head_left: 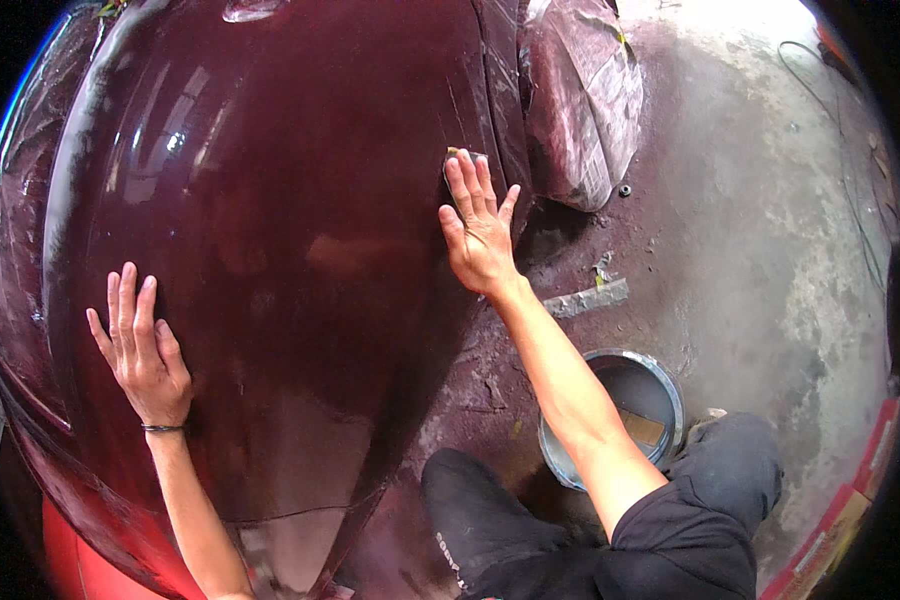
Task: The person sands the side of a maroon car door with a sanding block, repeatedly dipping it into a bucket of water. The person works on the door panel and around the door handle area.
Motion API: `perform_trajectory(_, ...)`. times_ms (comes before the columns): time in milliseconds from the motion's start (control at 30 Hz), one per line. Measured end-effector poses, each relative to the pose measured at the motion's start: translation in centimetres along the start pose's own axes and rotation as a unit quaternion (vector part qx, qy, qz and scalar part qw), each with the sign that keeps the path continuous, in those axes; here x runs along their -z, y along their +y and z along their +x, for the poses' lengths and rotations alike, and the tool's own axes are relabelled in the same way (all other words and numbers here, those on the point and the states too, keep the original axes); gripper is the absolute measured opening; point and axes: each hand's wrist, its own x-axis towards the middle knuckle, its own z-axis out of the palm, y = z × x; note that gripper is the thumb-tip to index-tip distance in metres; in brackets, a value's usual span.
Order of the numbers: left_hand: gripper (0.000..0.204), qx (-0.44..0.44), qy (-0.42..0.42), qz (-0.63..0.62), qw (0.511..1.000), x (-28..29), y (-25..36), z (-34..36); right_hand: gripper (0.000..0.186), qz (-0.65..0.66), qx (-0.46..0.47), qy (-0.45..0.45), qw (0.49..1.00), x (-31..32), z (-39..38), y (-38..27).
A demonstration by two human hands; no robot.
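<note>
Panel (270,250) beneath right hand (481,235)

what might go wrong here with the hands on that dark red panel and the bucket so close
Grit caught beneath the small pad under the right hand might scratch the glossy dark red panel. The pad lies close to the panel's side edge, so it could slip over. The bucket stands beside the person's right leg, so shifting that leg might knock it.

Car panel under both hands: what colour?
The car panel is dark maroon, seen best in the head view.
</note>
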Motion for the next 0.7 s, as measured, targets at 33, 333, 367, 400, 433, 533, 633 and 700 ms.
perform_trajectory(33,0.053,0.002,0.002,-0.002,1.000,0.0,0.0,0.0,0.067,-0.003,0.006,0.004,1.000,0.2,0.9,0.1)
perform_trajectory(333,0.054,-0.003,-0.014,0.003,1.000,-0.1,-0.1,0.0,0.063,-0.007,0.042,0.045,0.998,2.5,10.1,0.7)
perform_trajectory(367,0.054,-0.002,-0.015,0.003,1.000,0.0,-0.2,-0.3,0.064,0.029,0.023,0.024,0.999,2.0,6.4,0.8)
perform_trajectory(400,0.054,-0.003,-0.011,0.001,1.000,0.1,-0.2,-0.1,0.065,0.016,0.011,-0.003,1.000,1.8,2.7,1.6)
perform_trajectory(433,0.053,-0.004,-0.008,0.001,1.000,0.3,-0.2,0.2,0.066,0.007,-0.002,-0.030,1.000,1.6,0.6,2.2)
perform_trajectory(533,0.053,-0.010,-0.008,0.004,1.000,0.3,0.0,0.2,0.066,-0.006,0.035,0.023,0.999,1.8,4.9,1.7)
perform_trajectory(633,0.054,-0.011,-0.008,0.001,1.000,-0.2,0.3,0.2,0.063,-0.055,0.078,0.068,0.993,3.9,14.3,1.9)
perform_trajectory(700,0.055,-0.013,-0.008,-0.005,1.000,-0.5,0.6,0.3,0.062,-0.063,0.062,0.073,0.993,4.1,15.3,2.0)
